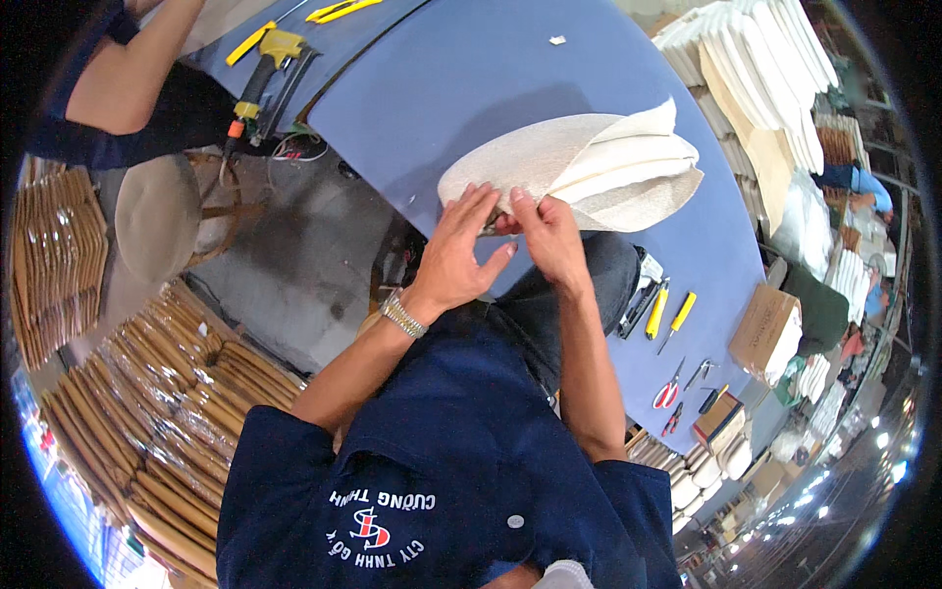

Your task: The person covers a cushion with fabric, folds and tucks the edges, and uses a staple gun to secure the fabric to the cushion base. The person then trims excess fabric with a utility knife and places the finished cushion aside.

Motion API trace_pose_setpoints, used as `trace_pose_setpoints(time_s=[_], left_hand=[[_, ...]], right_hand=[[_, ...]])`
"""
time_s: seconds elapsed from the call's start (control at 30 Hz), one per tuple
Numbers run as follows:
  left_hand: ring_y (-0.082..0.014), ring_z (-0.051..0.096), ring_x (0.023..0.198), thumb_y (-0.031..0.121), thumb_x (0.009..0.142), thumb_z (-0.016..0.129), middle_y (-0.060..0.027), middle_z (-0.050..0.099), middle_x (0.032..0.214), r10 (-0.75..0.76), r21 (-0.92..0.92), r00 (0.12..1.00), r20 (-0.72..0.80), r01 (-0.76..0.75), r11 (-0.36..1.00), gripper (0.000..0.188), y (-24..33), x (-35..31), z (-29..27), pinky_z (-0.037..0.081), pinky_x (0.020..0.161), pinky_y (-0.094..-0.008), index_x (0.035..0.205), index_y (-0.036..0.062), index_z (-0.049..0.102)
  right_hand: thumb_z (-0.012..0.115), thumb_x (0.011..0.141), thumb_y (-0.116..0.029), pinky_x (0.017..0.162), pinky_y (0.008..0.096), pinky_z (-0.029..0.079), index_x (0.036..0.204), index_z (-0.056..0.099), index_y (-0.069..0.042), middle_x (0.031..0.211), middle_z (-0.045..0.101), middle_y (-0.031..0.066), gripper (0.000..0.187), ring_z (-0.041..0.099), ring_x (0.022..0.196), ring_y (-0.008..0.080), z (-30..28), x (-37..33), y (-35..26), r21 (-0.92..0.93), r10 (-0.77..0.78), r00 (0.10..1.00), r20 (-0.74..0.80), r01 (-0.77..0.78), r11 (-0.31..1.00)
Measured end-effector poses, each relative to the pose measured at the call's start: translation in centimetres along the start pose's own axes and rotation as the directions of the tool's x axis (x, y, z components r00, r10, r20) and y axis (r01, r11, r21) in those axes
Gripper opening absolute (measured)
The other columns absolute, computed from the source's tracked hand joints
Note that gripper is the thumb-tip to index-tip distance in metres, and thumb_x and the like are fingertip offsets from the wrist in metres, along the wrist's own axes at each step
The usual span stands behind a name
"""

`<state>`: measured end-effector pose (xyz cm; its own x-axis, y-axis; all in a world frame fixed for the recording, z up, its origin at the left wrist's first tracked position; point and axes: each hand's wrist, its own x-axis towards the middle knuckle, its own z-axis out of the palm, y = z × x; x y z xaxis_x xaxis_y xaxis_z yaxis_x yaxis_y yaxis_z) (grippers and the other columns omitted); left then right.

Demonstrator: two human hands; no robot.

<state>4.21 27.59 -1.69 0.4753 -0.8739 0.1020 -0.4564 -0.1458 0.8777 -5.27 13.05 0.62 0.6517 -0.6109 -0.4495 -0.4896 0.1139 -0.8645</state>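
Observation:
A round beige fabric-covered seat pad (535, 157) lies on the blue table (471, 69), with loose cream fabric (638, 157) folded over its right side. My left hand (459, 247), a metal watch on its wrist, presses flat on the pad's near edge with fingers spread. My right hand (549, 234) pinches the fabric at the same near edge, right beside the left. Both hands touch at the fingertips.
A yellow staple gun (263, 74) and yellow tools lie at the table's far left, near another person's arm (128, 74). Screwdrivers (667, 314), red pliers (667, 395) and a cardboard box (765, 329) sit at right. White pads (765, 69) stack far right; wooden parts (167, 393) pile left.

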Motion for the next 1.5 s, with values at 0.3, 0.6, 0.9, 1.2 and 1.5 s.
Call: trace_pose_setpoints(time_s=[0.3,0.6,0.9,1.2,1.5], left_hand=[[-0.036,0.045,0.143,0.008,0.082,0.077,-0.0182,0.048,0.153,0.084,0.14,0.992,-0.094,-0.071,0.988,0.076,-2.9,0.9,-0.1,0.042,0.116,-0.0432,0.151,0.0042,0.044],[-0.035,0.052,0.137,0.004,0.081,0.077,-0.014,0.055,0.148,0.03,0.015,0.983,-0.184,-0.028,0.999,0.07,-2.3,1.9,-0.8,0.048,0.109,-0.0416,0.146,0.0091,0.052],[-0.0322,0.058,0.131,0.008,0.084,0.075,-0.0088,0.059,0.146,-0.029,-0.042,0.988,-0.154,0.023,0.999,0.059,-1.8,3.2,-2.2,0.055,0.1,-0.0402,0.14,0.0142,0.059],[-0.0279,0.062,0.127,0.012,0.09,0.07,-0.0071,0.059,0.147,-0.032,-0.021,0.983,-0.179,0.028,0.999,0.052,-1.9,4.0,-2.7,0.055,0.097,-0.0363,0.141,0.0181,0.061],[-0.0264,0.064,0.125,0.009,0.091,0.069,-0.0074,0.06,0.145,-0.164,-0.141,0.974,-0.159,0.142,0.98,0.046,-1.9,4.7,-3.1,0.055,0.099,-0.0345,0.136,0.0188,0.066]], right_hand=[[0.055,0.104,-0.041,0.066,0.0311,0.055,0.08,0.07,0.005,0.067,0.07,0.0109,0.053,0.068,0.065,0.0158,-0.6,0.6,-2.4,-0.18,-0.023,1.0,0.01,0.024,0.983],[0.057,0.102,-0.044,0.059,0.0378,0.052,0.068,0.067,0.0,0.058,0.066,0.0117,0.057,0.066,0.055,0.0219,-0.7,0.8,-5.5,-0.457,-0.065,0.995,-0.077,0.022,0.889],[0.058,0.101,-0.042,0.061,0.0387,0.051,0.069,0.068,0.0,0.057,0.064,0.0127,0.054,0.067,0.058,0.025,-0.3,2.2,-5.5,-0.441,-0.098,0.989,-0.107,0.041,0.897],[0.058,0.104,-0.036,0.058,0.0317,0.044,0.074,0.065,0.0,0.062,0.06,0.0041,0.047,0.053,0.06,0.011,0.0,3.9,-4.3,-0.107,-0.175,0.985,-0.011,0.173,0.979],[0.059,0.104,-0.035,0.058,0.0333,0.044,0.076,0.065,-0.001,0.061,0.06,0.0057,0.045,0.054,0.059,0.0128,0.6,4.3,-4.6,-0.208,-0.174,0.984,-0.025,0.165,0.964]])
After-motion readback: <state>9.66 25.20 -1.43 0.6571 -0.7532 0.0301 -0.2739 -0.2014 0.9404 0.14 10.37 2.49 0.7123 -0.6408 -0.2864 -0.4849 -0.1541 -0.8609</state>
